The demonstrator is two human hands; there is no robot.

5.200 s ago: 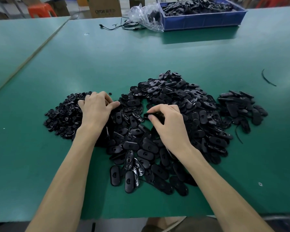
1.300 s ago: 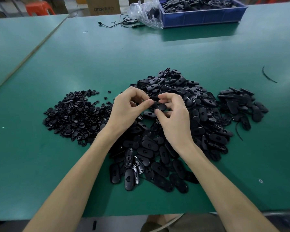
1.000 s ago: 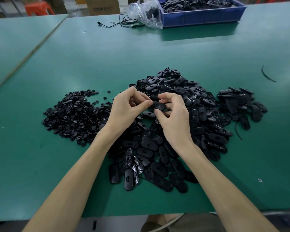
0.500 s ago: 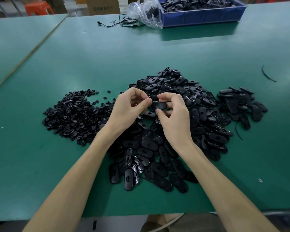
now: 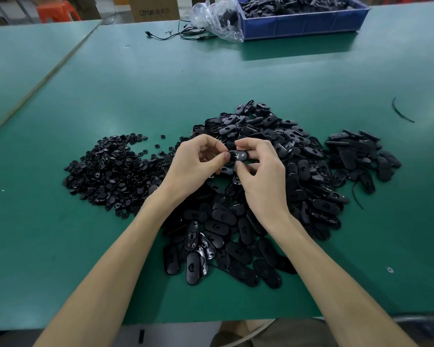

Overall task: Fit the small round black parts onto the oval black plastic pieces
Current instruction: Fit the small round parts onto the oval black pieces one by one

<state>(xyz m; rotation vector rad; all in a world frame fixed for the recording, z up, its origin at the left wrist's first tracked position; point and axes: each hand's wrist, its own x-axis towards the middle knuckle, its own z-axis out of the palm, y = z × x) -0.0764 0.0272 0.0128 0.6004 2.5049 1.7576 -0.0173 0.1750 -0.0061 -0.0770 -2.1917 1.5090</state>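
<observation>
Both hands meet above the big heap of oval black plastic pieces (image 5: 281, 186) in the middle of the green table. One oval piece (image 5: 239, 155) is pinched between the thumb and fingers of my right hand (image 5: 258, 176). My left hand (image 5: 193, 166) grips its left end with thumb and curled fingers. Whether a small round part sits under the left fingers is hidden. The pile of small round black parts (image 5: 113, 169) lies to the left of my left hand.
A smaller separate group of oval pieces (image 5: 361, 156) lies to the right. A blue crate (image 5: 303, 25) full of black parts, a clear plastic bag (image 5: 216, 18) and a black cable (image 5: 181, 35) sit at the far edge. A loose black strip (image 5: 400, 112) lies far right.
Five seconds ago the hands were apart, the left on the round parts and the right in the oval heap. They have since come together on one oval piece and stayed there, fingers shifting slightly.
</observation>
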